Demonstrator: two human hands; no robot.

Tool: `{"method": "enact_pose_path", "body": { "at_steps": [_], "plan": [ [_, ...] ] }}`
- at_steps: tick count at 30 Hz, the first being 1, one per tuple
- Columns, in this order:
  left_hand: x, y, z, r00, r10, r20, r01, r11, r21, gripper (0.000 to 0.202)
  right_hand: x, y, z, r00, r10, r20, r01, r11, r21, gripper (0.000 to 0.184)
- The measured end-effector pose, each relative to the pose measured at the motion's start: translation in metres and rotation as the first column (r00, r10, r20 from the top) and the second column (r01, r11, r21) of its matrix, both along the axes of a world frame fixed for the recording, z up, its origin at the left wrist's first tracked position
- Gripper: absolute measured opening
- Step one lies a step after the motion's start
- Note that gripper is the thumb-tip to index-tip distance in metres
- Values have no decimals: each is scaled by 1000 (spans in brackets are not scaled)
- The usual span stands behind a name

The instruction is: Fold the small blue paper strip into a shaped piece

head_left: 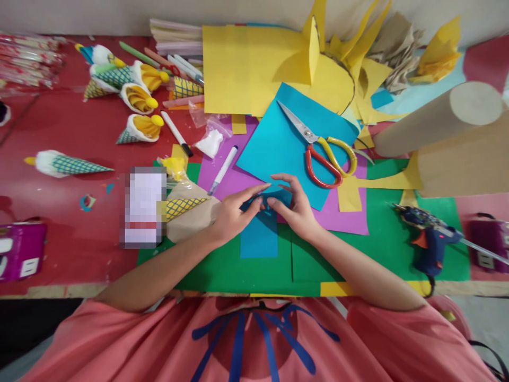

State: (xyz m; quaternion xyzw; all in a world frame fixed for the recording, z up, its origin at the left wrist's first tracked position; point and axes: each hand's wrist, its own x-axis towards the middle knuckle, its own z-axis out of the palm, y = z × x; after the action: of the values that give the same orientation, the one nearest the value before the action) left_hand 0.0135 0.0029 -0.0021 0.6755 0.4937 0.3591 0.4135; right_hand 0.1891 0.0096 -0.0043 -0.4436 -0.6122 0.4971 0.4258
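Note:
Between my two hands is a small piece of blue paper [280,194], partly covered by my fingers. My left hand [238,208] pinches its left side with thumb and fingers, while my right hand [295,208] grips the right side, index finger arched above. Directly below them, a blue paper strip [258,239] lies on green paper [222,270]. Just beyond my hands rests a larger turquoise sheet [270,135] carrying scissors [312,139] with one red and one yellow handle. A marker [223,168] lies on purple paper [217,183] near my left hand.
Yellow sheets [250,69] and a cardboard tube [429,119] stand at the back and right. A blue glue gun [431,249] lies at right. Several paper cones [137,127] and a pixelated rectangular item [145,207] are at left. A purple box [24,249] sits far left.

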Motion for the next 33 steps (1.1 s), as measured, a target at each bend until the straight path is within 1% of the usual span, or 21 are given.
{"method": "enact_pose_path", "body": {
  "at_steps": [3,6,9,11,13,16,18,20,22,25,29,31,33],
  "plan": [
    [0,0,1,1000,8,-15,-8,1000,18,32,3,-1,1,996,46,-82,-47,999,-8,39],
    [-1,2,1,1000,3,-13,-3,999,34,31,5,-1,1,980,91,-175,-89,996,23,44],
    [-2,3,1,1000,-4,-15,6,995,96,32,7,-1,-3,965,124,-232,-125,992,11,48],
    [-2,4,0,1000,5,-23,-2,991,136,31,7,-1,-6,959,117,-256,-127,992,-21,50],
    [-2,4,0,999,34,-38,-28,988,149,30,7,-1,-8,959,86,-268,-100,994,-39,48],
    [-2,3,2,997,47,-56,-36,981,188,30,6,0,-7,970,33,-241,-46,998,-46,38],
    [-3,3,3,998,4,-64,12,968,252,31,6,1,-3,978,6,-211,-23,997,-75,32],
    [-3,3,3,996,-41,-74,62,948,313,30,4,2,1,977,3,-213,-31,991,-128,25],
    [-5,3,2,995,-67,-72,88,934,345,31,3,2,3,972,16,-233,-58,983,-172,22],
    [-7,3,2,997,-42,-67,64,929,365,32,2,1,3,979,52,-199,-88,980,-179,25],
    [-8,4,2,998,-15,-69,40,925,377,30,2,-1,0,992,80,-94,-92,987,-131,23],
    [-8,3,0,999,7,-48,10,937,349,28,2,-1,-1,996,58,-65,-66,990,-125,22],
    [-8,2,-3,999,51,12,-52,959,280,30,2,-1,-2,998,21,-57,-28,992,-125,21]
  ]
}}
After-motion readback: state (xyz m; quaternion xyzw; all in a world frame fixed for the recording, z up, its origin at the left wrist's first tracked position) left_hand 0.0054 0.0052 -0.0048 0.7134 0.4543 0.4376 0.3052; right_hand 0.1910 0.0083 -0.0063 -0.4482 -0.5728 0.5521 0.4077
